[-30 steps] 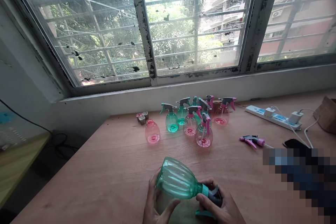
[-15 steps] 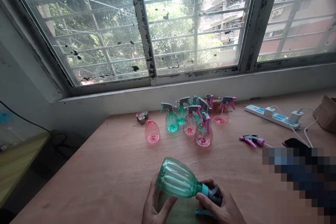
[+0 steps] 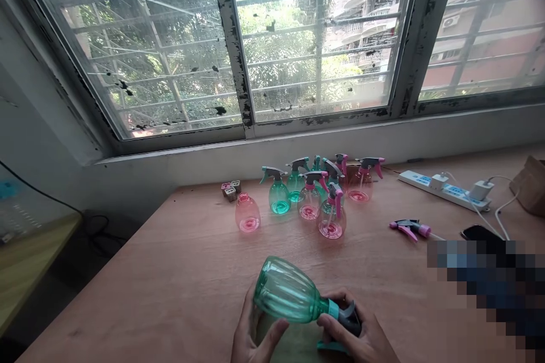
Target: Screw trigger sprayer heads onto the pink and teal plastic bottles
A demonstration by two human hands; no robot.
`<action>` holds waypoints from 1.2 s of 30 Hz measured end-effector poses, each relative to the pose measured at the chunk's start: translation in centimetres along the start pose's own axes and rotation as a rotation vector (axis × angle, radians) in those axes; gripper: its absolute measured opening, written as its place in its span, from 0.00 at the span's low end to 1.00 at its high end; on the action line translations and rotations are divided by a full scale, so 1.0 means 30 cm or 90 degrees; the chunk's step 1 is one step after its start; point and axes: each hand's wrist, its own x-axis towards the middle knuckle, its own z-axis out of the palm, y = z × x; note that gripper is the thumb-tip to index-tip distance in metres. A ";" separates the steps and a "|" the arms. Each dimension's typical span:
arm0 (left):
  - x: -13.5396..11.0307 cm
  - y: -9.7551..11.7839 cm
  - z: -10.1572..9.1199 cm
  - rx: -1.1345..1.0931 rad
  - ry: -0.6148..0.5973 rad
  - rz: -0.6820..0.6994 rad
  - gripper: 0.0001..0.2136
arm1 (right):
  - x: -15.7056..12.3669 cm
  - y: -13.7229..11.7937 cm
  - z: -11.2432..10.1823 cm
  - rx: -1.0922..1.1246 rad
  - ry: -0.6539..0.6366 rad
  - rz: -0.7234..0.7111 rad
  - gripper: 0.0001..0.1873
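A translucent green spray bottle (image 3: pixel 289 289) lies on its side in the air near the front of the table, its base to the left and its dark grey spray head to the right. My left hand (image 3: pixel 258 329) cups the bottle's base end, thumb along the underside. With thumb and fingers, my right hand (image 3: pixel 355 332) grips the teal collar and spray head; the teal trigger points down below it. Part of the spray head is hidden by the right fingers.
Several green and pink spray bottles (image 3: pixel 280 195) stand by the wall. Left of them are an open pink bottle (image 3: pixel 247 214) and small dark blocks (image 3: pixel 230 190). A loose pink-and-black spray head (image 3: pixel 411 229), power strip (image 3: pixel 443 190) and phone (image 3: pixel 483 233) lie to the right.
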 end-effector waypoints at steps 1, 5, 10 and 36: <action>0.000 -0.003 0.000 0.004 0.003 0.006 0.35 | -0.002 -0.001 0.002 0.018 0.003 0.025 0.25; -0.003 -0.019 -0.004 0.027 0.012 0.030 0.36 | -0.006 0.001 0.002 0.035 -0.009 0.038 0.25; -0.004 -0.024 -0.013 -0.009 0.004 0.012 0.36 | -0.002 0.004 -0.005 0.001 -0.017 -0.029 0.21; -0.008 -0.051 -0.023 -0.003 0.021 0.019 0.39 | -0.006 -0.002 -0.004 -0.012 -0.022 -0.060 0.20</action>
